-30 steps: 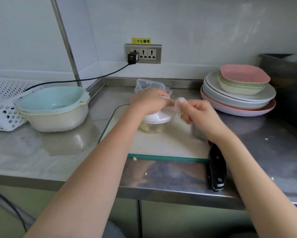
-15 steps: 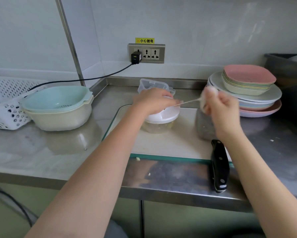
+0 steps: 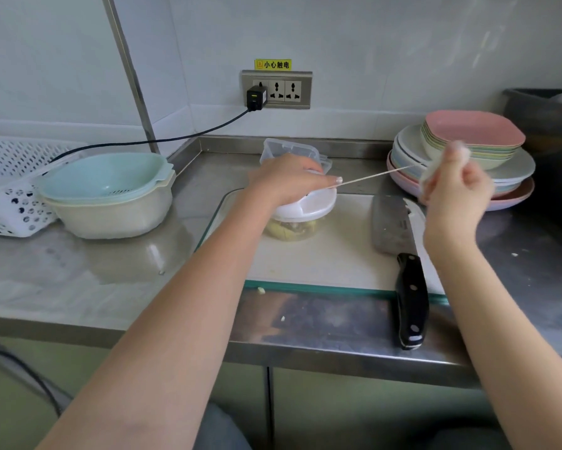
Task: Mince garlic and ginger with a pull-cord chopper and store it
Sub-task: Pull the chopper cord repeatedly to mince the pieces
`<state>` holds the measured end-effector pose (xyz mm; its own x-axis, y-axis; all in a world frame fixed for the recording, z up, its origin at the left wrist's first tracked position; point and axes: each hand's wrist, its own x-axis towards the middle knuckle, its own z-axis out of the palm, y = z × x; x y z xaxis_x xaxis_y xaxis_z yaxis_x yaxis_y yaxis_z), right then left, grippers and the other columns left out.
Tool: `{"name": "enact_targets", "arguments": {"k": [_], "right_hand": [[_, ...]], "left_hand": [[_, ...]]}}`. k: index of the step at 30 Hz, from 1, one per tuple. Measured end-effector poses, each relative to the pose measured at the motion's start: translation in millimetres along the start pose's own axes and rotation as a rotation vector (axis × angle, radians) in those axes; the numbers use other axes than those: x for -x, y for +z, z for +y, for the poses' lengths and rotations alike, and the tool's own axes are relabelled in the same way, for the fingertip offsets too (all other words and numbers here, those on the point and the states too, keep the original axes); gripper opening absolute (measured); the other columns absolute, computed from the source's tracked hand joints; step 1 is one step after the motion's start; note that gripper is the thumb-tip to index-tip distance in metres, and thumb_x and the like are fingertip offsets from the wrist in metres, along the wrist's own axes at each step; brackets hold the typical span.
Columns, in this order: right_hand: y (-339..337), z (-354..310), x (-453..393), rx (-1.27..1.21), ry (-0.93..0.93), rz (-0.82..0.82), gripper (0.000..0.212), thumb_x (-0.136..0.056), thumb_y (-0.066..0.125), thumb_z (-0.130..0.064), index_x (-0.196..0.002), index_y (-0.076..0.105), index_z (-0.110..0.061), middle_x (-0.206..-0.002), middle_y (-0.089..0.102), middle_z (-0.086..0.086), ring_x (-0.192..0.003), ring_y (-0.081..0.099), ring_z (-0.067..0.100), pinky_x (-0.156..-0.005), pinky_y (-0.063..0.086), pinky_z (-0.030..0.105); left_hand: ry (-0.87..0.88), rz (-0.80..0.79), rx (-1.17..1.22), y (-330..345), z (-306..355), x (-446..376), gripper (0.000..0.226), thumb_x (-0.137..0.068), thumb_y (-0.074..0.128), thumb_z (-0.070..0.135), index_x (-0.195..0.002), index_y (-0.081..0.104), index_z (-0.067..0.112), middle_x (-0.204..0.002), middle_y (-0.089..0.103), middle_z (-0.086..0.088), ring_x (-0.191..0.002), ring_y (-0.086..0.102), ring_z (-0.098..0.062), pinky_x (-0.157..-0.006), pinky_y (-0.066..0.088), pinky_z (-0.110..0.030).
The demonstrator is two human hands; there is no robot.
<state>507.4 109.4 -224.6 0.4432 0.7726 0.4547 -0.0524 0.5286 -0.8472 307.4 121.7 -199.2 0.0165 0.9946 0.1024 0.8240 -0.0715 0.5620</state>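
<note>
Closest to the person, a knife (image 3: 410, 297) lies on the right edge of the cutting board (image 3: 322, 258), its black handle sticking out over the counter. It is best to keep the elbow away from it.

A bit further in, the chopper (image 3: 300, 219) sits on the board with yellowish bits inside that look chunky. The left hand (image 3: 284, 180) presses flat on its white lid. That is good, because it stops the pot from sliding or tipping.

The right hand (image 3: 453, 186) is closed tight around the pull handle, out to the right. The cord (image 3: 375, 174) runs tight and straight between them.

I think long, straight, even pulls work best, then let the cord go back slowly.

Behind is a clear storage box (image 3: 289, 151), then a stack of plates (image 3: 513, 168).
</note>
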Motion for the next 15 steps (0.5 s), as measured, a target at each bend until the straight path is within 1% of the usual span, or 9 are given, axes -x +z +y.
{"name": "enact_targets", "arguments": {"k": [1, 3, 4, 5, 7, 9, 11, 12, 15], "right_hand": [[6, 4, 7, 0.158, -0.009, -0.174, 0.047, -0.095, 0.048, -0.032, -0.05, 0.043, -0.022, -0.048, 0.042, 0.001, -0.046, 0.035, 0.013, -0.049, 0.029, 0.027], [17, 11, 26, 0.359, 0.044, -0.639, 0.044, -0.098, 0.05, -0.029, -0.055, 0.05, -0.016, -0.053, 0.046, 0.008, -0.044, 0.038, 0.012, -0.045, 0.032, 0.022], [20, 12, 27, 0.366, 0.063, -0.711, 0.043, -0.098, 0.049, -0.028, -0.057, 0.051, -0.014, -0.054, 0.047, 0.01, -0.043, 0.038, 0.013, -0.044, 0.032, 0.021], [22, 10, 25, 0.333, 0.056, -0.643, 0.044, -0.098, 0.049, -0.028, -0.056, 0.049, -0.015, -0.053, 0.046, 0.009, -0.044, 0.037, 0.014, -0.044, 0.032, 0.022], [18, 7, 14, 0.251, -0.007, -0.341, 0.048, -0.095, 0.05, -0.035, -0.051, 0.043, -0.017, -0.05, 0.042, 0.005, -0.047, 0.035, 0.016, -0.049, 0.029, 0.024], [10, 7, 3, 0.138, -0.007, -0.067, 0.05, -0.091, 0.047, -0.039, -0.049, 0.037, -0.015, -0.049, 0.038, 0.006, -0.049, 0.033, 0.018, -0.052, 0.027, 0.027], [10, 12, 7, 0.091, 0.001, 0.042, 0.05, -0.092, 0.046, -0.039, -0.05, 0.036, -0.013, -0.049, 0.038, 0.008, -0.049, 0.033, 0.019, -0.054, 0.028, 0.028], [13, 13, 12, 0.159, -0.023, -0.025, 0.051, -0.093, 0.047, -0.038, -0.05, 0.037, -0.013, -0.049, 0.039, 0.008, -0.049, 0.034, 0.018, -0.053, 0.029, 0.028], [25, 17, 30, 0.363, -0.027, -0.602, 0.047, -0.098, 0.05, -0.029, -0.053, 0.047, -0.015, -0.046, 0.044, 0.002, -0.041, 0.037, 0.01, -0.048, 0.033, 0.024]], "left_hand": [[0.003, -0.001, -0.015, 0, 0, 0, 0.047, -0.08, 0.056, 0.069, -0.11, 0.067, 0.035, -0.104, 0.069, 0.01, -0.11, 0.051, -0.017, -0.08, 0.036, -0.027], [0.01, 0.001, -0.015, 0, 1, 1, 0.046, -0.08, 0.057, 0.069, -0.109, 0.068, 0.035, -0.106, 0.068, 0.01, -0.109, 0.053, -0.016, -0.081, 0.037, -0.027], [0.014, 0.0, -0.014, -1, 0, 1, 0.046, -0.079, 0.057, 0.07, -0.108, 0.068, 0.037, -0.105, 0.068, 0.011, -0.108, 0.054, -0.015, -0.082, 0.038, -0.027], [0.018, -0.004, -0.016, -2, -1, 0, 0.046, -0.079, 0.056, 0.071, -0.108, 0.067, 0.038, -0.103, 0.068, 0.012, -0.107, 0.054, -0.015, -0.083, 0.039, -0.028], [0.009, -0.002, -0.011, -2, -2, 1, 0.044, -0.079, 0.055, 0.072, -0.108, 0.066, 0.04, -0.1, 0.068, 0.013, -0.107, 0.053, -0.015, -0.084, 0.039, -0.027], [0.012, 0.005, -0.005, -2, -2, 0, 0.045, -0.08, 0.056, 0.07, -0.109, 0.067, 0.037, -0.105, 0.068, 0.011, -0.105, 0.052, -0.014, -0.079, 0.038, -0.023], [0.019, 0.004, -0.008, -1, -1, 1, 0.046, -0.081, 0.056, 0.068, -0.11, 0.068, 0.034, -0.108, 0.068, 0.01, -0.102, 0.052, -0.013, -0.072, 0.036, -0.018], [0.02, 0.005, -0.014, 0, 0, 1, 0.046, -0.081, 0.056, 0.068, -0.111, 0.068, 0.034, -0.108, 0.068, 0.01, -0.102, 0.053, -0.013, -0.072, 0.036, -0.02], [0.023, 0.017, -0.029, -1, 2, 2, 0.047, -0.082, 0.056, 0.067, -0.11, 0.068, 0.031, -0.107, 0.068, 0.007, -0.104, 0.055, -0.017, -0.073, 0.037, -0.024]]}}
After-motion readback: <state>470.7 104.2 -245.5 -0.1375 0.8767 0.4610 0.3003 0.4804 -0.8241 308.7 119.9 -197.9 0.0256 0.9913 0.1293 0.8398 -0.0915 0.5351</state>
